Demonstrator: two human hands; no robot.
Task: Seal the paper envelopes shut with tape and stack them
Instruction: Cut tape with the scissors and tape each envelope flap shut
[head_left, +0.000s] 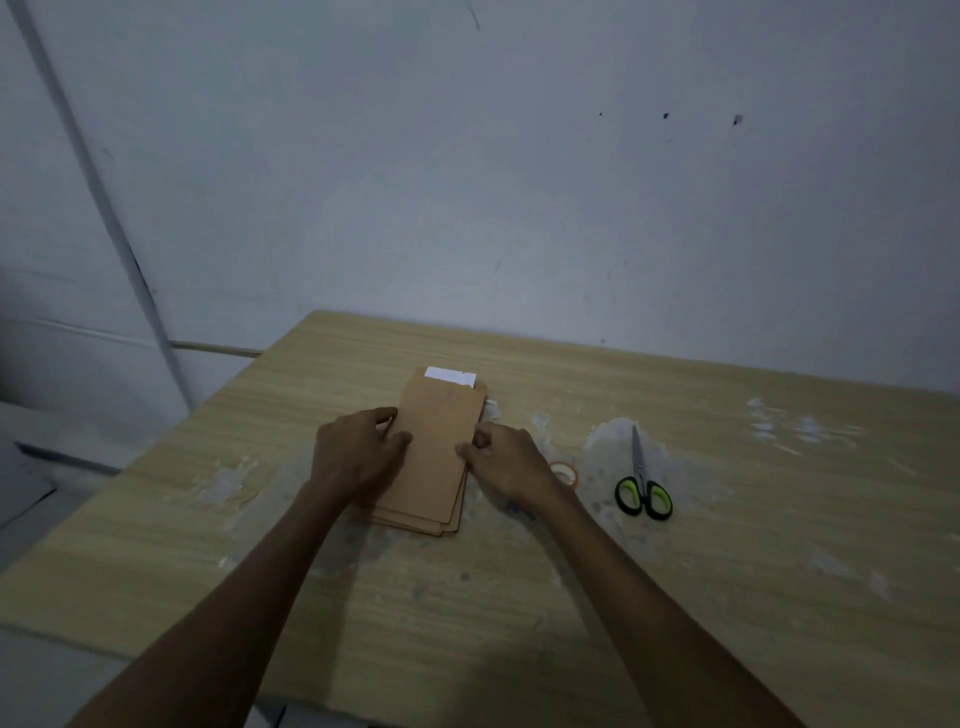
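Observation:
A stack of brown paper envelopes (436, 452) lies lengthwise in the middle of the wooden table (727, 597). White paper (450, 376) sticks out of the top envelope's far end. My left hand (358, 452) grips the stack's left edge, fingers curled over it. My right hand (506, 457) pinches the right edge. A roll of clear tape (566, 473) sits just right of my right wrist, partly hidden by it.
Scissors (642, 483) with green and black handles lie shut to the right of the tape. The tabletop is worn with pale patches. A grey wall (519, 182) stands right behind the table's far edge; the table's left edge runs diagonally.

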